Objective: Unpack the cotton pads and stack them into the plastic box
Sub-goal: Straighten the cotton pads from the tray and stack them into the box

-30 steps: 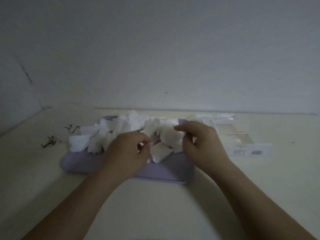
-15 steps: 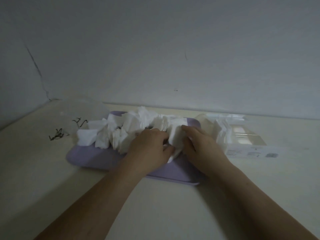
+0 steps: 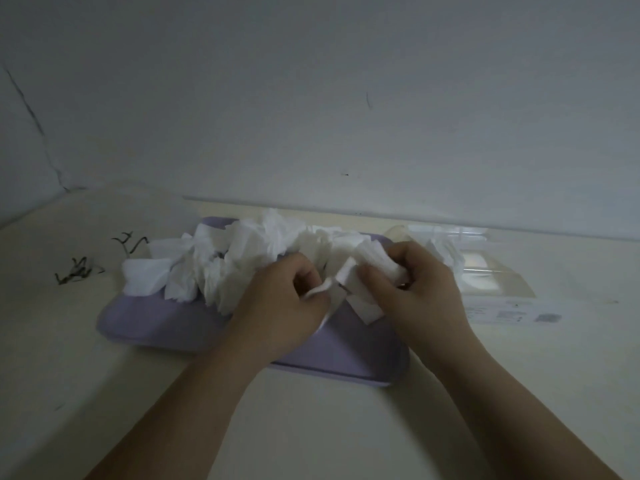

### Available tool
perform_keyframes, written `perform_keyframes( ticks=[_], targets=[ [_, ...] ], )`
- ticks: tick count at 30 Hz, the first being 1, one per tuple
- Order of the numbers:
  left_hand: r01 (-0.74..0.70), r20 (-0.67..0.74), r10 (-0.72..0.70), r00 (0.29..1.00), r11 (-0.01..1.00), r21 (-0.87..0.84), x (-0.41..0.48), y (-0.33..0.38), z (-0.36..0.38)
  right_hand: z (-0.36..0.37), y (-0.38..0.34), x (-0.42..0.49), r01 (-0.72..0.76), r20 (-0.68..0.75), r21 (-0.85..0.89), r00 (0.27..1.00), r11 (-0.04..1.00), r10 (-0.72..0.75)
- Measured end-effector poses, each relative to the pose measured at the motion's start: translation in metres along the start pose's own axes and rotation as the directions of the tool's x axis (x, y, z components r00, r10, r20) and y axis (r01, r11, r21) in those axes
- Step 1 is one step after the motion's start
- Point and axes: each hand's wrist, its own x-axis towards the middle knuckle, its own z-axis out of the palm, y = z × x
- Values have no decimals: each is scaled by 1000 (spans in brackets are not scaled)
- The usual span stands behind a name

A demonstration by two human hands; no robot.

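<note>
A loose heap of white cotton pads (image 3: 221,268) lies along the back of a lilac tray (image 3: 166,323). My left hand (image 3: 280,306) pinches a thin pad at the heap's right end. My right hand (image 3: 419,292) grips a small bunch of pads just beside it, over the tray's right half. A clear plastic box (image 3: 481,271) stands to the right of the tray, with a few pads inside at its left end.
The tray sits on a pale tabletop against a grey wall. Small dark scraps (image 3: 79,271) lie on the table left of the tray. A flat clear wrapper with a printed label (image 3: 512,315) lies in front of the plastic box.
Both hands have gathered pads from the heap's right end and drawn them slightly toward me. The camera has tilted a little, shifting the scene to the right.
</note>
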Motion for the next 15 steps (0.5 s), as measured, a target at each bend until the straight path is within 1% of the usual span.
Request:
perform_keyframes(
  ticks=[2, 4, 6, 7, 8, 10, 13, 15],
  targets=[
    [80, -33, -89, 995, 975, -208, 1, 7, -5, -2, 2, -1, -66, -3, 79, 998, 995, 66],
    [116, -4, -129, 992, 902, -416, 0, 14, -11, -3, 5, -3, -115, 17, 134, 993, 984, 114],
    [129, 91, -94, 991, 792, -597, -2, 19, -14, -3, 3, -6, -161, 57, 204, 987, 966, 153],
    [134, 131, -63, 989, 754, -644, -3, 21, -14, -3, 1, -7, -189, 82, 266, 981, 945, 173],
    [135, 159, -39, 987, 740, -659, -5, 22, -14, -3, -1, -8, -221, 112, 334, 975, 916, 194],
    [142, 185, -27, 982, 750, -646, -6, 23, -13, -3, -3, -9, -267, 163, 442, 963, 857, 215],
    [148, 181, -45, 982, 777, -612, -7, 24, -9, -3, -4, -9, -281, 193, 494, 958, 822, 212],
    [143, 146, -71, 987, 808, -571, -7, 23, -7, -3, -3, -10, -287, 222, 511, 955, 810, 198]
  ],
)
